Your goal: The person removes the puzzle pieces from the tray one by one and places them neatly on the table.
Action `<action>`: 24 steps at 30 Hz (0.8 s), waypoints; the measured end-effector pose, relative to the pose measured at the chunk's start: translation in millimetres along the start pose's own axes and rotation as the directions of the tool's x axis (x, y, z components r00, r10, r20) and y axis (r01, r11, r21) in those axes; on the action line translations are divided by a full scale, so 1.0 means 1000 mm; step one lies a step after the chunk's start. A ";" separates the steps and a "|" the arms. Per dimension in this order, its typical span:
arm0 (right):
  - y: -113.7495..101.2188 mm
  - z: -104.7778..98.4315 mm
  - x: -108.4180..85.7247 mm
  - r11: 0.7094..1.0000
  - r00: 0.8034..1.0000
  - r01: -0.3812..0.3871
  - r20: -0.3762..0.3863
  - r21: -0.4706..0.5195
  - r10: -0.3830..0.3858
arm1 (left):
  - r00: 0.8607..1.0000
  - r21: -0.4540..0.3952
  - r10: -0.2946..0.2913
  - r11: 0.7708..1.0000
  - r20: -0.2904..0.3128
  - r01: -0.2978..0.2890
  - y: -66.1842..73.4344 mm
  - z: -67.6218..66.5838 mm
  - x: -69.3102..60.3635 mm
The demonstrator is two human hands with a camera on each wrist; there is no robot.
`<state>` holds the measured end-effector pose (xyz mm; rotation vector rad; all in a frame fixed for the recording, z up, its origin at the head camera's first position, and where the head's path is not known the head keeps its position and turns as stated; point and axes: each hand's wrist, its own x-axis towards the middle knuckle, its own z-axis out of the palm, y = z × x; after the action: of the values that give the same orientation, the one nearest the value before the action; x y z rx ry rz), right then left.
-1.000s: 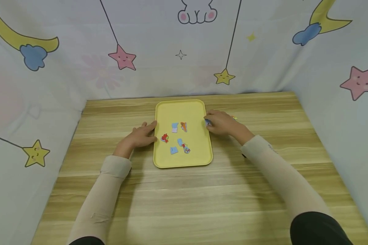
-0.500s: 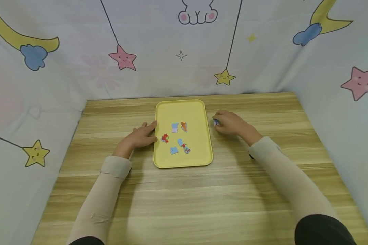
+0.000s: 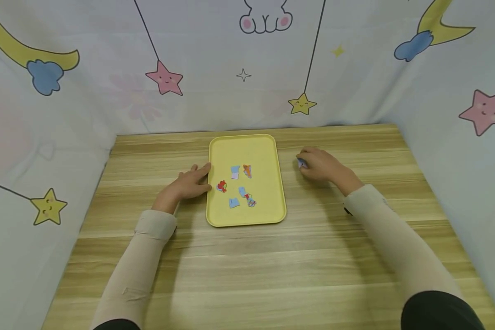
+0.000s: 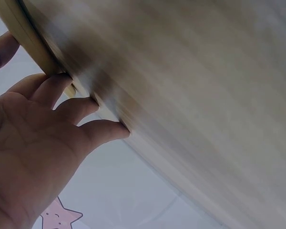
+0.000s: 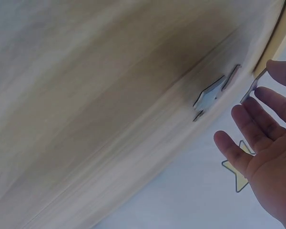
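In the head view, a yellow tray (image 3: 261,151) holds several small picture pieces, like jigsaw pieces: a blue and lilac one (image 3: 235,172), an orange one (image 3: 247,171), a red one (image 3: 222,186), a plain blue one (image 3: 233,202) and a joined cluster (image 3: 250,201). My left hand (image 3: 185,184) lies at the tray's left side, its spread fingers touching the rim. Off the tray's right side, my right hand (image 3: 319,165) pinches a blue jigsaw piece (image 3: 301,163) between thumb and fingers. The right wrist view shows that piece (image 5: 254,86) edge-on, above the table.
Loose pieces (image 5: 209,95) lie on the wooden table near my right hand in the right wrist view; in the head view that hand hides them. A white cloth (image 3: 214,105) printed with stars and moons surrounds the table's back and sides.
My right hand has moved to the right, away from the tray's right rim, carrying the blue jigsaw piece. The left hand, the tray and its pieces have stayed put.
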<state>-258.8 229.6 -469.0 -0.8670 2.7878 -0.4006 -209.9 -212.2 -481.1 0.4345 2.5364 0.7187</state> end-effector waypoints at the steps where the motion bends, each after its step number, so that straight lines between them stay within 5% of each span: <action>1: 0.002 0.000 -0.001 1.000 1.000 -0.005 -0.004 0.006 0.006 | 1.000 0.000 -0.001 1.000 0.000 0.001 0.000 0.000 0.000; 24: 0.034 -0.005 -0.030 0.999 0.999 -0.036 0.019 0.027 0.035 | 1.000 -0.022 -0.013 1.000 0.009 0.014 0.003 0.000 -0.003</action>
<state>-253.6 274.8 -471.7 -0.8097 2.7697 -0.4222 -207.4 -211.1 -478.4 0.4122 2.5181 0.7368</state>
